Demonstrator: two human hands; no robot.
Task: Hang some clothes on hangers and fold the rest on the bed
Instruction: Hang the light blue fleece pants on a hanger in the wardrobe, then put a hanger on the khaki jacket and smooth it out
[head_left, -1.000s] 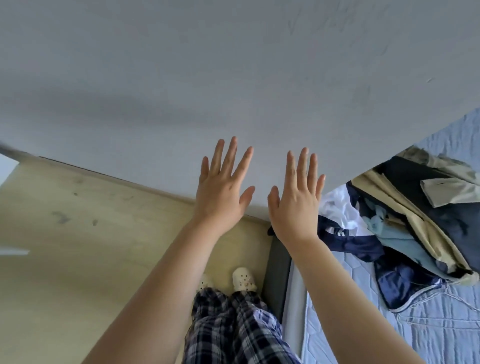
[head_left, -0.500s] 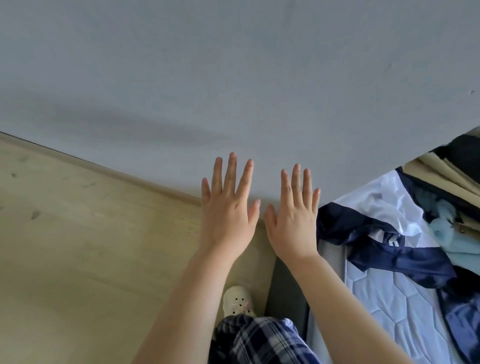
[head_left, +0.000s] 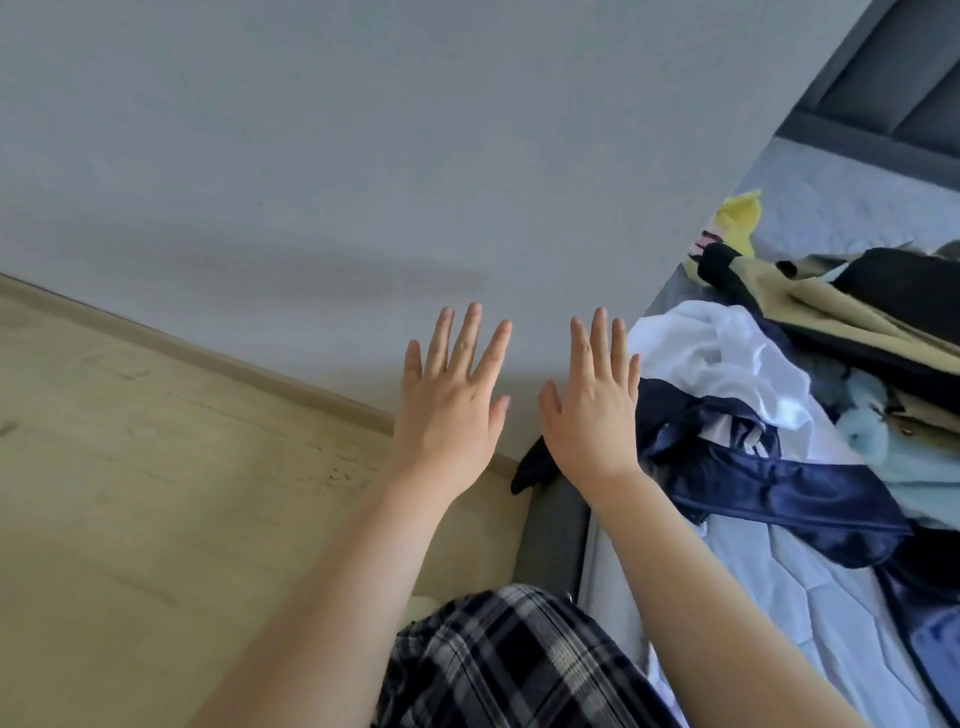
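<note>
My left hand (head_left: 449, 400) and my right hand (head_left: 595, 402) are stretched out in front of me, backs up, fingers straight and spread, holding nothing. To the right lies the bed (head_left: 810, 587) with a heap of clothes on it: a white garment (head_left: 727, 364), a shiny navy garment (head_left: 779, 483), a light blue one (head_left: 883, 457), a beige and black jacket (head_left: 852, 322) and a yellow piece (head_left: 737, 218) at the far end. A dark sleeve (head_left: 530, 467) hangs over the bed's near corner, just below my right hand. No hangers are in view.
A plain grey wall (head_left: 363, 156) fills the top of the view. Light wooden floor (head_left: 156, 493) lies to the left. The bed's dark padded headboard (head_left: 893, 78) is at top right. My checked trousers (head_left: 509, 660) are at the bottom.
The view has swung right and up, bringing more of the bed, the clothes heap and the headboard into sight. Both hands stay flat and outstretched, a little further apart.
</note>
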